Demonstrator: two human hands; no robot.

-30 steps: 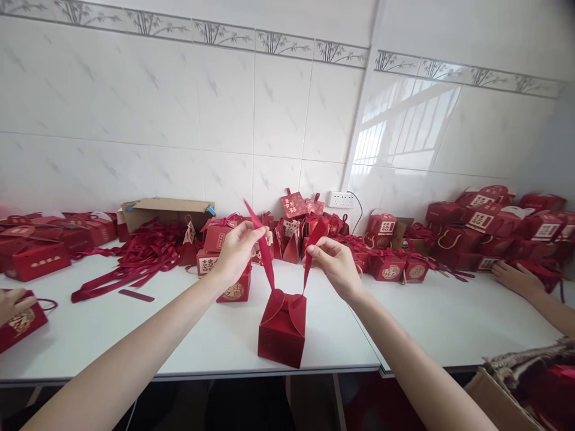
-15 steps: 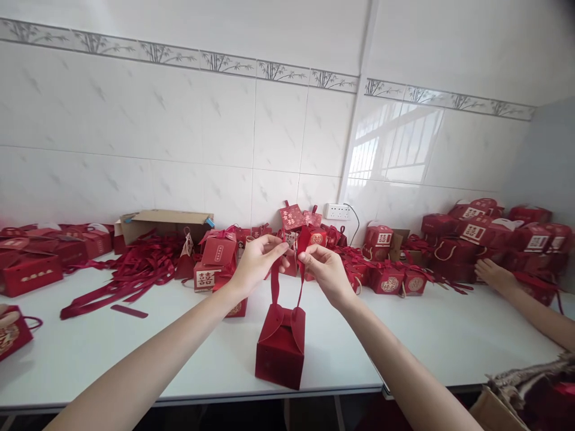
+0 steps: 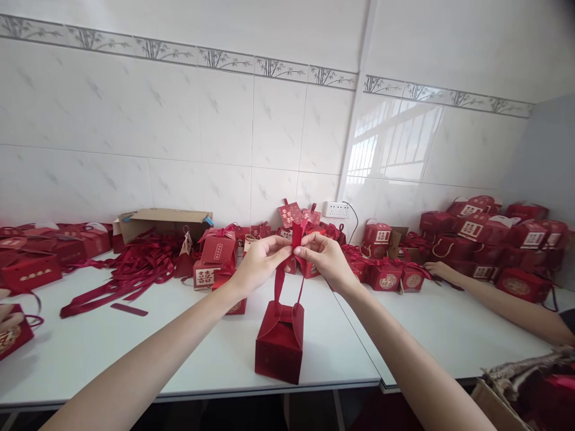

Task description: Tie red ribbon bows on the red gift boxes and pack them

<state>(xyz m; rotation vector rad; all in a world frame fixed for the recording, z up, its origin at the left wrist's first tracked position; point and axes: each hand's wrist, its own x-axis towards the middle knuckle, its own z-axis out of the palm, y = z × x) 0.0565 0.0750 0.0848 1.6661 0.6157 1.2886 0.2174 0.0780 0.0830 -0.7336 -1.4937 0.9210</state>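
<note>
A dark red gift box (image 3: pixel 279 353) stands upright near the table's front edge, its curved flaps folded together on top. Two lengths of red ribbon (image 3: pixel 279 290) rise from the box to my hands. My left hand (image 3: pixel 265 258) pinches the ribbon between thumb and fingers. Close beside it, my right hand (image 3: pixel 322 256) grips the ribbon too, with a flat end sticking up between the two hands. Whether the ribbon is crossed or knotted there is hidden by my fingers.
A heap of loose red ribbons (image 3: pixel 148 263) spills from a cardboard box (image 3: pixel 168 215) at the back left. Finished-looking red boxes (image 3: pixel 489 230) are stacked at the right, where a co-worker's hand (image 3: pixel 442 270) reaches in. A power socket (image 3: pixel 336 209) is on the wall.
My hands have come closer together, and the ribbon end now stands between them. The co-worker's hand at the right has moved left along the table. A hand shows at the left edge.
</note>
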